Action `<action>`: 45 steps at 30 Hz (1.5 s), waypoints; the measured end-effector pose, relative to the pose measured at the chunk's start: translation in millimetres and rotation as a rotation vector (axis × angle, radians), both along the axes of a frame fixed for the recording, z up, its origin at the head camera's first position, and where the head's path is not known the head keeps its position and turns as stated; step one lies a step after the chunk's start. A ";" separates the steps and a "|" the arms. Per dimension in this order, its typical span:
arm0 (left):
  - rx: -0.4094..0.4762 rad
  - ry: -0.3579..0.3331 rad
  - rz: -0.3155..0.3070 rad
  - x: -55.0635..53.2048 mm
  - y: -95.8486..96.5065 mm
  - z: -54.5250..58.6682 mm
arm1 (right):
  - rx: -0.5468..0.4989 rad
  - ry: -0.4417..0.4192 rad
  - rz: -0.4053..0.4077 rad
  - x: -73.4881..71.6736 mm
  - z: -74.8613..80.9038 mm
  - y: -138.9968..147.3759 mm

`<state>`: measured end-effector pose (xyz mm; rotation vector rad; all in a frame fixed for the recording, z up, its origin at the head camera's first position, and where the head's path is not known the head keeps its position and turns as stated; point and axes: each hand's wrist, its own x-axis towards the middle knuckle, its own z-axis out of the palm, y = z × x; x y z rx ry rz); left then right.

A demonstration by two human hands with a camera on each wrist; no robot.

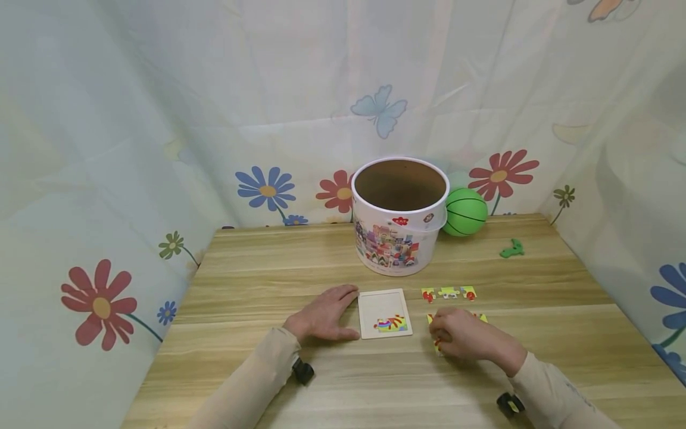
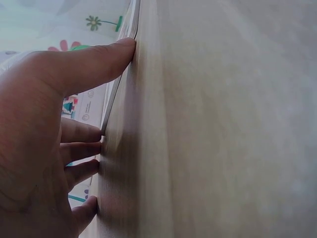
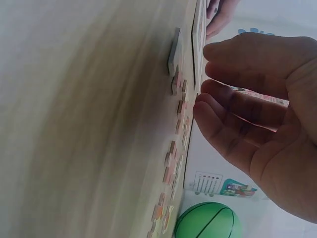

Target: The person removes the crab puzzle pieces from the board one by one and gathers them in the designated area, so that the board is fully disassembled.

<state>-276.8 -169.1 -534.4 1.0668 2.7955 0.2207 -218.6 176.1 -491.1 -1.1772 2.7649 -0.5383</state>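
Note:
A pale puzzle tray (image 1: 383,300) lies on the table, with joined yellow, red and blue puzzle pieces (image 1: 393,323) in its lower right corner. My left hand (image 1: 327,316) rests at the tray's left side, thumb and fingers spread; in the left wrist view the thumb tip and a fingertip touch its edge. Right of the tray, my right hand (image 1: 466,335) hovers over loose puzzle pieces (image 1: 437,346) and partly hides them. Its fingers (image 3: 223,126) bend loosely close above the table, with no piece showing between them. Beyond it lies a row of puzzle pieces (image 1: 449,292).
A white printed bucket (image 1: 393,241) with a handle stands behind the tray. Beside it sits a green ball (image 1: 466,212), and a small green toy (image 1: 512,248) lies at the back right. A flowered curtain (image 1: 300,131) surrounds the wooden table (image 1: 268,262).

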 end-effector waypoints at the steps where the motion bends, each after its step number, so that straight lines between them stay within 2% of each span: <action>1: 0.000 0.000 0.000 0.1 0.1 -0.1 | -0.003 0.004 0.002 -0.6 0.3 -0.3; 13: -0.002 -0.013 0.007 0.6 0.8 -1.4 | 0.036 0.013 -0.035 -7.9 8.2 -12.9; 24: 0.013 -0.001 -0.001 -0.3 0.9 -3.0 | 0.075 -0.046 -0.089 -19.2 10.9 -29.9; 33: 0.004 -0.006 -0.007 -0.4 1.0 -3.2 | 0.034 -0.040 -0.057 -27.0 10.1 -45.0; 40: 0.004 -0.001 -0.003 -2.0 1.8 -2.3 | 0.076 -0.053 -0.065 -38.4 8.4 -61.2; 45: 0.003 -0.012 0.005 -2.6 2.1 -2.2 | 0.075 -0.042 -0.018 -44.3 4.7 -70.5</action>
